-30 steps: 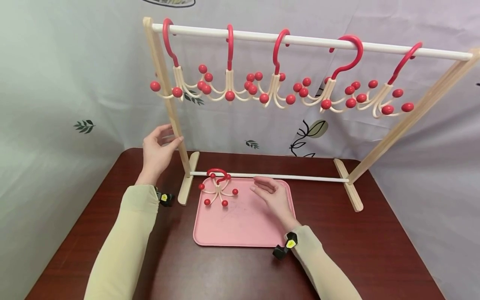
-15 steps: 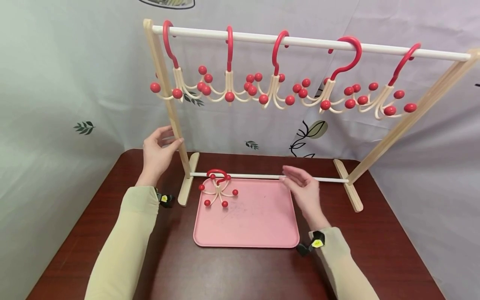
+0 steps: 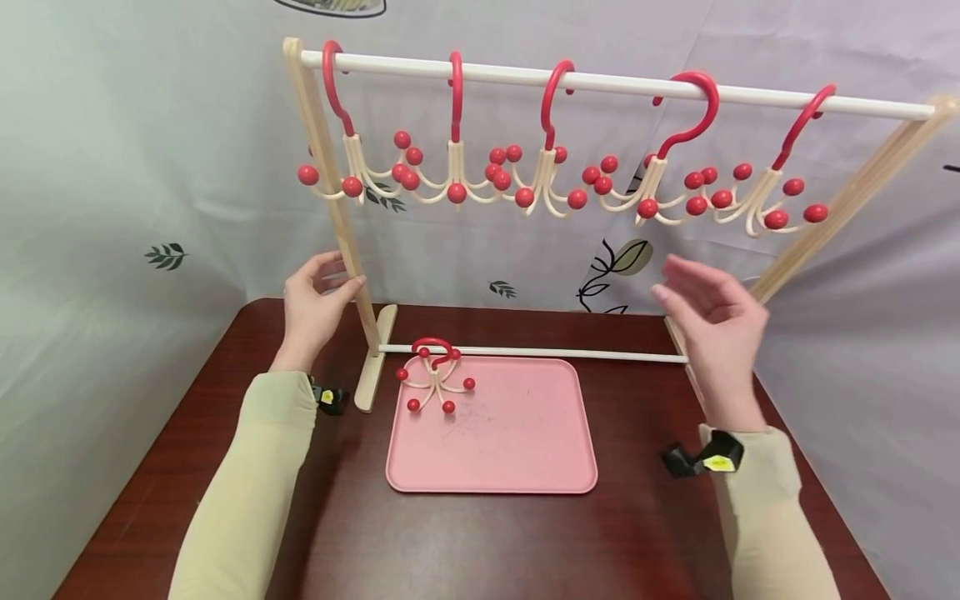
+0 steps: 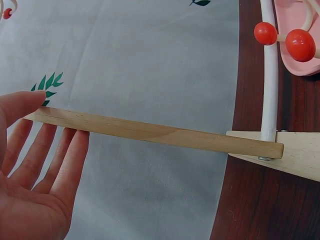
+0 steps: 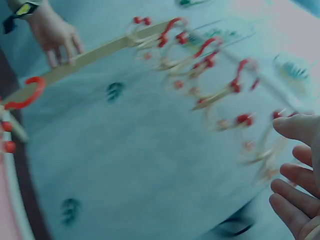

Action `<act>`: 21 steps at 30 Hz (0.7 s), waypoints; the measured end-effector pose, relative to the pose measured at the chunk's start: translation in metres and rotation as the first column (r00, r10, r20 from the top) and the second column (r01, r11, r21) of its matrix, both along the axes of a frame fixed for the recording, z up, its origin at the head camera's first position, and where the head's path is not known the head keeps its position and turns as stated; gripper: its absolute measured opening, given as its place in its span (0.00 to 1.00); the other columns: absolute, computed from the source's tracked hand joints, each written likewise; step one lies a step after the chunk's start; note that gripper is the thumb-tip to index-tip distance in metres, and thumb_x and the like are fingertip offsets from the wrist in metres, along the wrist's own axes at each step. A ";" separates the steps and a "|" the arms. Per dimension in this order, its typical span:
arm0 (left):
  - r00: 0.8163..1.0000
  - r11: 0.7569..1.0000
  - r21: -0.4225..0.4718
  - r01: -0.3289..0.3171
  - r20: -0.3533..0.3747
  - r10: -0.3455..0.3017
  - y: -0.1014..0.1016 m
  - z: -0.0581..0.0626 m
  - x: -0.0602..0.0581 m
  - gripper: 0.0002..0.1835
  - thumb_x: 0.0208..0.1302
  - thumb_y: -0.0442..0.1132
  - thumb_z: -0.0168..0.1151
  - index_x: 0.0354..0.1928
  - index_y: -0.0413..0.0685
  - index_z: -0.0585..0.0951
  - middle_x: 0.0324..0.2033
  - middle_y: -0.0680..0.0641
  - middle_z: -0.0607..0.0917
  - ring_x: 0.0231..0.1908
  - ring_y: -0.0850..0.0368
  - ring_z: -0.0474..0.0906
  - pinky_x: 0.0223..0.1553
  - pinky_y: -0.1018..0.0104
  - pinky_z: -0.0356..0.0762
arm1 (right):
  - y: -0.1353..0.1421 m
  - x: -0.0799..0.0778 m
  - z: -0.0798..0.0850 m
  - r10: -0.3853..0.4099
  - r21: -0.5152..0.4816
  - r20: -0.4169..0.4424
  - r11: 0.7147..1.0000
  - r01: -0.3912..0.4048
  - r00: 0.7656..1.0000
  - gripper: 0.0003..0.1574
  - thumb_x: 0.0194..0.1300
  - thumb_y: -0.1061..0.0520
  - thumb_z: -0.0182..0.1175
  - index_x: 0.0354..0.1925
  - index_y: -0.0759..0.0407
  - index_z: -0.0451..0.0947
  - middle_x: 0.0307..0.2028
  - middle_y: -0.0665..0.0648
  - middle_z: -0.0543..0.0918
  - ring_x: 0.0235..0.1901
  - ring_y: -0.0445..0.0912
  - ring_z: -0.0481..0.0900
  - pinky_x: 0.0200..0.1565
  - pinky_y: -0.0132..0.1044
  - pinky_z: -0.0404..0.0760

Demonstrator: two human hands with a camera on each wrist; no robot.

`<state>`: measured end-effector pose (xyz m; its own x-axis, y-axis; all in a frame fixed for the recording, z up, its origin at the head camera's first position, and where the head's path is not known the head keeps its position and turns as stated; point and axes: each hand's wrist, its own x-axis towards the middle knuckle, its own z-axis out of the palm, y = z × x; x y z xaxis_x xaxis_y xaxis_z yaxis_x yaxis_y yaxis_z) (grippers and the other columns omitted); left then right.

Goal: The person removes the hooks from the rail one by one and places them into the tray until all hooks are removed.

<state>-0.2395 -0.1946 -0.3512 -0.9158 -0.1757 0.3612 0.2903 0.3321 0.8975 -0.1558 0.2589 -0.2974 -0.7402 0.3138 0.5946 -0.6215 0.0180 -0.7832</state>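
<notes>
On the left, the person's left hand (image 3: 315, 304) pinches the wooden left post (image 3: 344, 225), its grip narrowed with thumb and fingers on opposite faces. Before the right post (image 3: 847, 205), the right hand (image 3: 720, 333) keeps a loosely spread grip holding nothing; blur makes any contact hard to judge. One red-hooked hanger (image 3: 435, 379) lies far left on the pink tray (image 3: 487, 454); five similar hangers (image 3: 456, 108) hang from the white top rail (image 3: 510, 74).
</notes>
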 end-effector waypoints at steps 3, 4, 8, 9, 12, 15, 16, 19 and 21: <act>1.000 1.000 -0.002 -0.007 -0.006 0.007 -0.005 -0.009 -0.009 0.25 0.66 0.36 0.70 0.64 0.41 0.79 0.56 0.38 0.83 0.53 0.44 0.83 0.45 0.67 0.85 | 0.003 0.006 0.028 -0.021 -0.059 -0.115 0.998 0.015 0.993 0.26 0.51 0.77 0.74 0.50 0.80 0.81 0.46 0.72 0.85 0.46 0.55 0.86 0.50 0.38 0.85; 1.000 1.000 -0.003 -0.009 -0.010 0.009 -0.006 -0.010 -0.010 0.25 0.66 0.36 0.71 0.64 0.42 0.79 0.56 0.38 0.83 0.52 0.45 0.83 0.45 0.67 0.85 | 0.004 0.008 0.038 -0.036 -0.081 -0.141 0.996 0.025 0.989 0.26 0.49 0.78 0.74 0.49 0.81 0.80 0.45 0.73 0.85 0.44 0.55 0.87 0.50 0.38 0.85; 1.000 1.000 0.005 -0.009 -0.028 0.009 -0.006 -0.013 -0.011 0.24 0.65 0.38 0.72 0.63 0.45 0.80 0.54 0.42 0.84 0.51 0.48 0.84 0.44 0.68 0.85 | 0.008 0.010 0.073 -0.099 -0.144 -0.211 0.987 0.069 0.973 0.27 0.46 0.79 0.76 0.47 0.84 0.80 0.42 0.74 0.85 0.41 0.56 0.87 0.48 0.38 0.86; 1.000 1.000 0.007 -0.008 -0.030 0.008 -0.006 -0.013 -0.011 0.24 0.65 0.38 0.72 0.63 0.45 0.81 0.54 0.42 0.84 0.51 0.48 0.84 0.43 0.68 0.85 | 0.012 0.009 0.081 -0.125 -0.139 -0.214 0.986 0.096 0.969 0.27 0.46 0.77 0.77 0.46 0.83 0.80 0.42 0.73 0.85 0.40 0.56 0.87 0.46 0.37 0.86; 1.000 1.000 0.012 -0.005 -0.031 0.005 -0.005 -0.014 -0.010 0.24 0.65 0.38 0.72 0.62 0.45 0.81 0.54 0.43 0.84 0.50 0.49 0.84 0.42 0.69 0.85 | 0.024 0.003 0.101 -0.182 -0.169 -0.190 0.974 0.151 0.965 0.27 0.44 0.74 0.80 0.44 0.81 0.82 0.41 0.72 0.86 0.40 0.55 0.86 0.44 0.34 0.86; 0.999 1.000 0.019 -0.005 -0.033 0.006 -0.005 -0.014 -0.010 0.24 0.65 0.38 0.72 0.62 0.45 0.81 0.54 0.44 0.84 0.50 0.49 0.84 0.42 0.69 0.85 | 0.038 -0.008 0.115 -0.237 -0.184 -0.137 0.960 0.211 0.962 0.27 0.43 0.70 0.82 0.43 0.77 0.83 0.42 0.70 0.86 0.42 0.54 0.85 0.44 0.32 0.85; 0.999 1.000 0.017 -0.007 -0.033 0.007 -0.005 -0.014 -0.010 0.24 0.65 0.38 0.72 0.62 0.45 0.81 0.54 0.44 0.84 0.50 0.49 0.84 0.42 0.69 0.85 | 0.042 -0.011 0.119 -0.249 -0.196 -0.108 0.955 0.225 0.962 0.28 0.41 0.69 0.83 0.43 0.75 0.84 0.43 0.68 0.86 0.44 0.54 0.85 0.45 0.32 0.84; 0.999 1.000 0.012 -0.012 -0.031 0.012 -0.005 -0.014 -0.010 0.24 0.65 0.39 0.72 0.62 0.45 0.81 0.54 0.44 0.84 0.50 0.49 0.84 0.42 0.69 0.85 | 0.054 -0.023 0.126 -0.275 -0.182 -0.022 0.946 0.267 0.961 0.29 0.40 0.65 0.85 0.43 0.69 0.86 0.45 0.64 0.86 0.46 0.51 0.85 0.51 0.31 0.82; 0.999 1.000 0.007 -0.016 -0.030 0.016 -0.006 -0.014 -0.010 0.24 0.65 0.39 0.72 0.62 0.45 0.81 0.54 0.44 0.84 0.50 0.50 0.83 0.43 0.69 0.85 | 0.060 -0.028 0.129 -0.272 -0.159 0.048 0.948 0.276 0.961 0.31 0.40 0.62 0.86 0.45 0.65 0.87 0.46 0.60 0.87 0.47 0.48 0.84 0.53 0.30 0.80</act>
<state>-0.2499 -0.2002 -0.3650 -0.9016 -0.1927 0.3873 0.3120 0.3304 0.8908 -0.1841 0.3193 -0.1683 -0.6263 0.5976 0.5006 -0.5903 0.0558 -0.8052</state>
